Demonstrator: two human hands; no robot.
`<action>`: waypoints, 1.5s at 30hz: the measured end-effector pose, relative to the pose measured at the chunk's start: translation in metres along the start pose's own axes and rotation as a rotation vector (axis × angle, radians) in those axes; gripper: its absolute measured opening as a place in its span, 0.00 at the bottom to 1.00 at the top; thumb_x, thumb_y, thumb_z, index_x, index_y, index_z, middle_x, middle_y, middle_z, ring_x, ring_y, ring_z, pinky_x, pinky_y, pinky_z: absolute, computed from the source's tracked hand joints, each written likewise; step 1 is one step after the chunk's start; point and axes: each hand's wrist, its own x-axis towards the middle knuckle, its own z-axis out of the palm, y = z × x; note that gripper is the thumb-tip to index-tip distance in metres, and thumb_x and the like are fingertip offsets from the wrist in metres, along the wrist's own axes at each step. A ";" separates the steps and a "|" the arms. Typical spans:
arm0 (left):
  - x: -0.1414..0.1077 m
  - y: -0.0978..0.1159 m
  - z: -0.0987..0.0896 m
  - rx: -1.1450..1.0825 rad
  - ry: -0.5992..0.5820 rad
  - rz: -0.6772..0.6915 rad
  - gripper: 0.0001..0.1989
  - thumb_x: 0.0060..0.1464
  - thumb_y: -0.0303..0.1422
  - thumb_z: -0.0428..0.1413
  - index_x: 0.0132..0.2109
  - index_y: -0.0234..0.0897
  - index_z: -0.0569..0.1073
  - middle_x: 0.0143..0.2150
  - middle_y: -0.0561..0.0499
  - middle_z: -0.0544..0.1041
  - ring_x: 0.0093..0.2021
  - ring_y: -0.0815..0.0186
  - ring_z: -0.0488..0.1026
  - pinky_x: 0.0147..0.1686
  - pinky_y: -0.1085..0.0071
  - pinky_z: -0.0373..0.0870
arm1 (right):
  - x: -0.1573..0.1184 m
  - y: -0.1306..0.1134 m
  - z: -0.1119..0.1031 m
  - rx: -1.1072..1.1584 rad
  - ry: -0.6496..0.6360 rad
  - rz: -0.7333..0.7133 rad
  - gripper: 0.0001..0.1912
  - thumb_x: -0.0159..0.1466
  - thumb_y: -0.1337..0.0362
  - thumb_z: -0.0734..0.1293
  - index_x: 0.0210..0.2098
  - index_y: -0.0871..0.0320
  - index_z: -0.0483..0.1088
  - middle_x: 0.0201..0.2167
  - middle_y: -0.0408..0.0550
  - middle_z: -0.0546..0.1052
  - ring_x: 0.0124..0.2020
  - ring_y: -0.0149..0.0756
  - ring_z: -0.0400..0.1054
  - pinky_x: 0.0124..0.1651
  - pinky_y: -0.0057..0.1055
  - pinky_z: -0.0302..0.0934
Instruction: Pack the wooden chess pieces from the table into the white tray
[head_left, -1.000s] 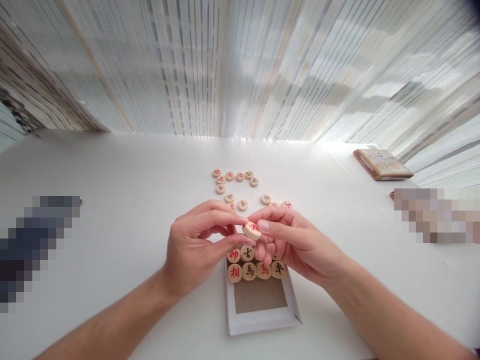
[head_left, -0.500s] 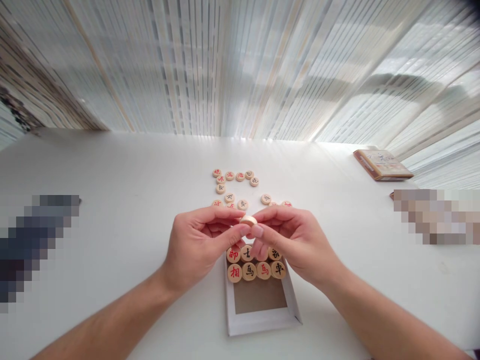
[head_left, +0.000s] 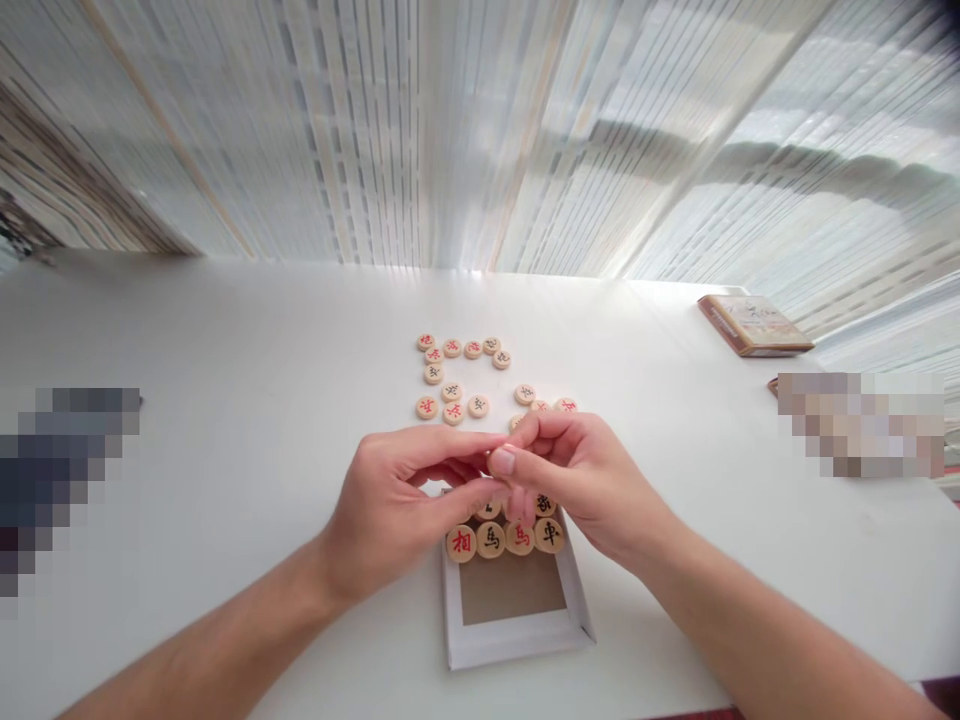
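My left hand (head_left: 420,500) and my right hand (head_left: 585,480) meet above a shallow white box (head_left: 517,640), fingertips together. Between them they pinch a round wooden xiangqi piece (head_left: 495,458), which the fingers now mostly hide. In the box below, a front row shows a red-marked piece (head_left: 461,543), a black-marked piece (head_left: 490,539), another red one (head_left: 520,537) and another black one (head_left: 550,535). The row behind is partly covered by my fingers. The box's near part shows its bare brown bottom.
Loose pieces (head_left: 451,391) lie scattered on the white table (head_left: 262,380) beyond my hands. A flat printed box (head_left: 757,325) sits at the back right. Blurred-out items are at the left and right edges, and a striped curtain (head_left: 465,140) hangs behind.
The piece was visible between both hands' fingertips and is now mostly covered. My right hand has shifted slightly left, closer over the left fingertips. The view has moved a little.
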 end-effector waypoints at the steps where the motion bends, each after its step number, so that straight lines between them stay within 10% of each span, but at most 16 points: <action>1: 0.000 0.001 0.000 0.006 -0.032 0.018 0.20 0.55 0.16 0.69 0.49 0.45 0.89 0.39 0.54 0.90 0.35 0.66 0.88 0.37 0.78 0.87 | 0.000 0.000 0.000 -0.012 0.005 -0.004 0.18 0.57 0.57 0.86 0.28 0.58 0.77 0.18 0.43 0.80 0.20 0.29 0.73 0.26 0.22 0.69; 17: 0.001 0.001 0.000 0.002 0.079 -0.070 0.12 0.54 0.29 0.75 0.46 0.43 0.89 0.37 0.51 0.90 0.35 0.62 0.88 0.39 0.69 0.89 | -0.004 -0.002 -0.002 0.076 -0.059 -0.049 0.14 0.63 0.58 0.83 0.44 0.57 0.84 0.22 0.41 0.79 0.26 0.31 0.76 0.32 0.25 0.71; 25: -0.002 0.001 -0.003 0.164 0.066 0.057 0.11 0.57 0.30 0.73 0.46 0.47 0.89 0.38 0.52 0.90 0.35 0.61 0.87 0.37 0.69 0.87 | -0.001 -0.004 0.001 0.182 -0.102 0.011 0.15 0.52 0.69 0.87 0.33 0.58 0.81 0.25 0.40 0.80 0.24 0.25 0.71 0.29 0.19 0.67; 45: -0.002 -0.001 -0.002 0.115 0.034 0.049 0.13 0.59 0.24 0.71 0.49 0.45 0.87 0.40 0.52 0.88 0.34 0.66 0.85 0.37 0.72 0.86 | -0.002 -0.003 -0.002 0.039 -0.022 -0.054 0.13 0.56 0.62 0.86 0.37 0.57 0.84 0.22 0.40 0.78 0.25 0.30 0.71 0.31 0.26 0.68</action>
